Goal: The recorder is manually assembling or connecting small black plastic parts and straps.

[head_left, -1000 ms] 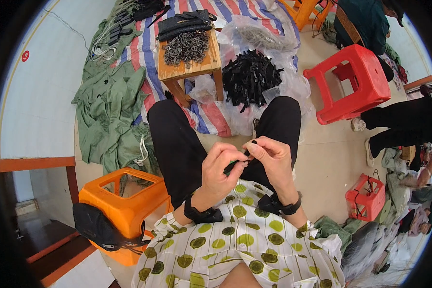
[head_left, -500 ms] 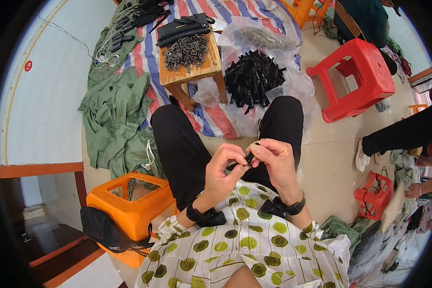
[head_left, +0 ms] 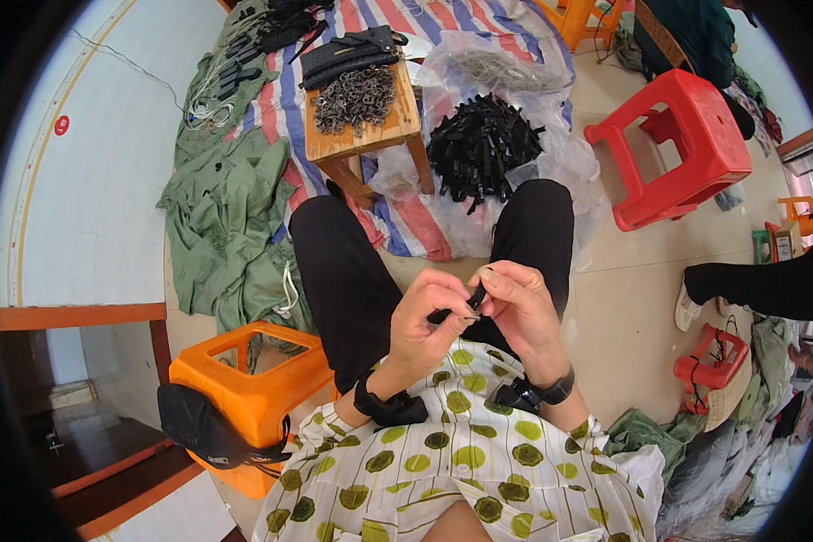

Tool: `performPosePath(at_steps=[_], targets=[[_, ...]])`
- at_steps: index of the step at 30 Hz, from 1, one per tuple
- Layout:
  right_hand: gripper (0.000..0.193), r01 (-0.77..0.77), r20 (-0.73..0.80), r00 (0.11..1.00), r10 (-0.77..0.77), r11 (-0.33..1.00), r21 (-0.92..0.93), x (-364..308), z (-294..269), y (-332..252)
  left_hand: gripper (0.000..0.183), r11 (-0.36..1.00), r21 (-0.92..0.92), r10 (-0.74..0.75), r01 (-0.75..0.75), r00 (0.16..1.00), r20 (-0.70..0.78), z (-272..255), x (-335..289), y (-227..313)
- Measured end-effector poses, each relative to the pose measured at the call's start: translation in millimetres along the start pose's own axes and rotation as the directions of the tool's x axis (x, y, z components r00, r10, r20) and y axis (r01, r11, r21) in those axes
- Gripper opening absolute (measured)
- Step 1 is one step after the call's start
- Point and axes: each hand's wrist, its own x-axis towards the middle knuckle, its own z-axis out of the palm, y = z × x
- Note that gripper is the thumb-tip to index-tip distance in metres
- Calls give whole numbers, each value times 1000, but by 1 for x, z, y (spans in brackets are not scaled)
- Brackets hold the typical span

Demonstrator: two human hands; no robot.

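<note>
Above my lap, my left hand [head_left: 425,316] and my right hand [head_left: 519,307] meet fingertip to fingertip. A short black strap [head_left: 477,297] is pinched in my right fingers. At my left fingertips a bit of a small metal ring [head_left: 472,317] shows, partly hidden by the thumb and finger. Dark material also shows between the left fingers. Beyond my knees lies a heap of metal rings [head_left: 354,99] on a wooden stool [head_left: 361,143]. To its right, a pile of black straps [head_left: 483,149] rests on clear plastic sheeting [head_left: 565,172].
A black bag [head_left: 352,56] lies behind the rings. At left stand an orange stool [head_left: 244,384] with a dark bag [head_left: 194,425] hung on it and green cloth [head_left: 230,212]. A red stool [head_left: 682,149] lies on its side at right. Another person's leg [head_left: 750,287] shows there.
My fingers have shifted slightly around the strap, which now stands more upright, and the metal bit shows more clearly. The person at right has moved a leg. My view has shifted a little.
</note>
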Motion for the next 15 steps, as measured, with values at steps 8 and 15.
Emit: performPosePath(at_steps=[8, 15], targets=[[14, 162, 62, 986, -153, 970, -183, 1, -4, 0, 8, 979, -172, -97, 106, 993, 64, 5, 0, 2], [15, -5, 83, 997, 0, 998, 66, 3, -7, 1, 8, 995, -81, -48, 55, 995, 82, 5, 1, 1]])
